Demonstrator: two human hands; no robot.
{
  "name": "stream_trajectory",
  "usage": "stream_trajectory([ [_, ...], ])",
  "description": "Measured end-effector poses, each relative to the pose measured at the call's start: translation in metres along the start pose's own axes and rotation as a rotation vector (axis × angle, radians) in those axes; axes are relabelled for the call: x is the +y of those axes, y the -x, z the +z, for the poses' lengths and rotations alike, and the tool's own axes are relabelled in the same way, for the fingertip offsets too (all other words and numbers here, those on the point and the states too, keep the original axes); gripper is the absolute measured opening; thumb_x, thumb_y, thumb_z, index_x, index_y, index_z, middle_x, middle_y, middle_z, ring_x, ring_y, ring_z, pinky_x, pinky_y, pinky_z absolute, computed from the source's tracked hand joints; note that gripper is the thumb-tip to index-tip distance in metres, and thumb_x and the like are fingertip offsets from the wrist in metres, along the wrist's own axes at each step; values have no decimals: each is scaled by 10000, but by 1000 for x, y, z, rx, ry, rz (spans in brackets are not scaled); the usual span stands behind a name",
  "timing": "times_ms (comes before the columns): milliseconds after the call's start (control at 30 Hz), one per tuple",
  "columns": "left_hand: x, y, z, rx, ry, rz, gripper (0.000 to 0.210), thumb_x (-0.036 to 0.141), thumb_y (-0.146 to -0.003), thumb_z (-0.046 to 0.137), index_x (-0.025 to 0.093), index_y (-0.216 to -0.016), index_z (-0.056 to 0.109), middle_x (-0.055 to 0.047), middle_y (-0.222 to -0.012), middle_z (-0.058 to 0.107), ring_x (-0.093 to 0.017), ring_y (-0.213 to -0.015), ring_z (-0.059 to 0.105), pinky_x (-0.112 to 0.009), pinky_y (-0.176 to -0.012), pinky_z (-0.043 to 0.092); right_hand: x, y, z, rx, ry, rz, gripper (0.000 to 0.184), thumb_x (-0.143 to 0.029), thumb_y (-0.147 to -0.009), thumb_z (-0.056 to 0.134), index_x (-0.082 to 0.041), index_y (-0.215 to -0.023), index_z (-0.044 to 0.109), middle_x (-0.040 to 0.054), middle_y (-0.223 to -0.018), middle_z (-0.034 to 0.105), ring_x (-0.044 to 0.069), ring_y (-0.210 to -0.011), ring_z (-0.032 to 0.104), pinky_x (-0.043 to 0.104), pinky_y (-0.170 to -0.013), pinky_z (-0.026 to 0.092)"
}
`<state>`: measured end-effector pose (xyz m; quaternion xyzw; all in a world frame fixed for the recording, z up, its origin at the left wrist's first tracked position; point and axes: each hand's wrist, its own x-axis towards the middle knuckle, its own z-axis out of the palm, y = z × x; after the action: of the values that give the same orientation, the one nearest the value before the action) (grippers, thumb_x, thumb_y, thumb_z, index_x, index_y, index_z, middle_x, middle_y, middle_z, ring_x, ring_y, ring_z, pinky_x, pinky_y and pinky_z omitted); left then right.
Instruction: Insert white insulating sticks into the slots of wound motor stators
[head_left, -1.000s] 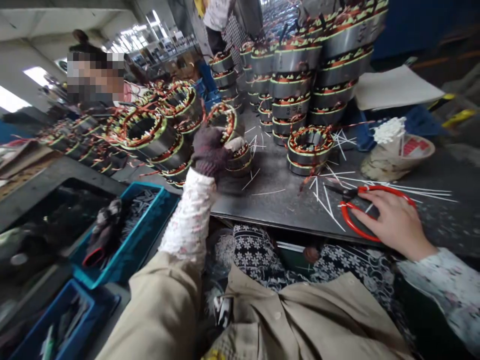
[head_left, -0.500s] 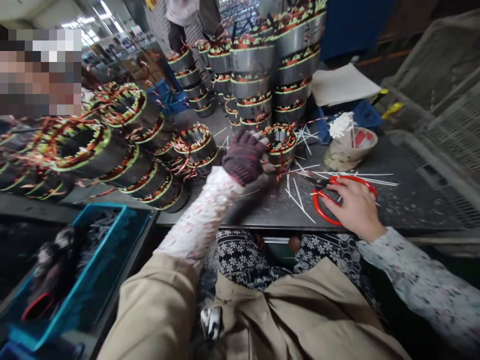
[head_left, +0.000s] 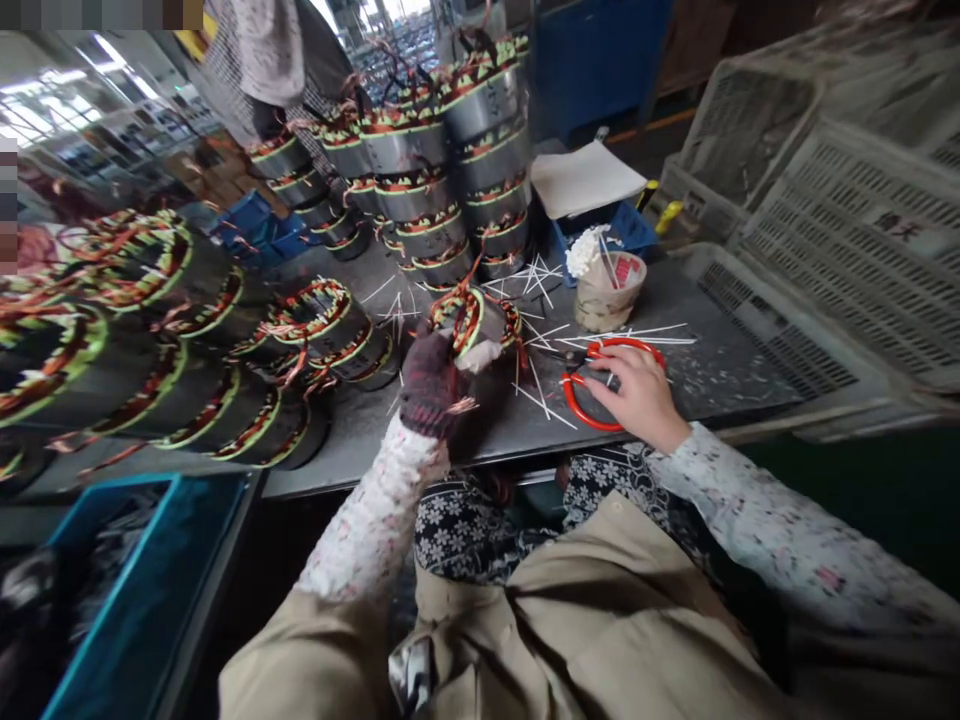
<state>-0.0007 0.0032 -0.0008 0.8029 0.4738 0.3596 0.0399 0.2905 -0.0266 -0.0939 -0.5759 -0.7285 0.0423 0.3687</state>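
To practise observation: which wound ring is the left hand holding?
The tilted ring, left of the red-handled scissors, in the gloved left hand; stacked rings behind and at left are outside its grip.

The scissors handles (head_left: 571,403) are coloured red, the glove (head_left: 427,388) dark maroon; black cloth (head_left: 454,530) is patterned with white flowers.

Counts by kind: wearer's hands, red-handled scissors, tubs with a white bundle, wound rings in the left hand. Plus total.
Wearer's hands: 2 (gloved left hand, bare right hand)
Red-handled scissors: 1
Tub with white bundle: 1
Wound ring in left hand: 1
Total: 5
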Motion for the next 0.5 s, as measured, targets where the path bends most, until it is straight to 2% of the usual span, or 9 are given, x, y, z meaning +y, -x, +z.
stream_trajectory([
  [67,8,30,-6,14,-39,-35,259,435,-944,632,215,-1016,748,-78,-1012,780,-289,-1080,697,-506,-1021,549,1,-11,-9,18,-10,7,278,-391,-946,530,-199,-954,732,136,-1096,757,313,-1073,664,515,-969,508],
  [133,12,58,-8,-36,-159,-35,260,469,-903,694,219,-894,764,-65,-835,770,-298,-966,711,-516,-955,569,1,-32,-21,46,53,38,301,-376,-984,476,-209,-951,724,129,-1042,760,302,-1039,663,505,-957,510],
  [200,14,80,-6,-71,-303,15,321,518,-880,716,206,-812,750,-57,-689,715,-282,-821,707,-510,-905,585,0,-60,-33,68,148,80,324,-366,-1013,442,-209,-979,724,141,-1053,756,293,-1034,646,491,-954,508],
  [300,17,98,-5,-96,-395,152,346,532,-878,717,194,-805,720,-44,-646,675,-253,-723,694,-511,-966,577,-1,-105,-40,45,223,128,353,-392,-1029,442,-185,-1074,724,160,-1111,743,289,-1055,638,480,-954,513],
  [400,20,99,-7,-133,-234,271,318,488,-913,693,188,-1017,715,-71,-831,752,-259,-879,733,-512,-1080,534,4,-136,-36,37,224,158,380,-403,-1004,458,-167,-1043,754,152,-1066,747,327,-1021,677,498,-873,540],
  [500,18,100,-6,-97,14,262,367,420,-998,583,212,-1301,587,-119,-1187,743,-235,-1178,694,-471,-1129,515,11,-145,-34,84,165,151,379,-370,-981,440,-190,-1022,771,115,-1029,761,319,-963,704,491,-809,551],
])
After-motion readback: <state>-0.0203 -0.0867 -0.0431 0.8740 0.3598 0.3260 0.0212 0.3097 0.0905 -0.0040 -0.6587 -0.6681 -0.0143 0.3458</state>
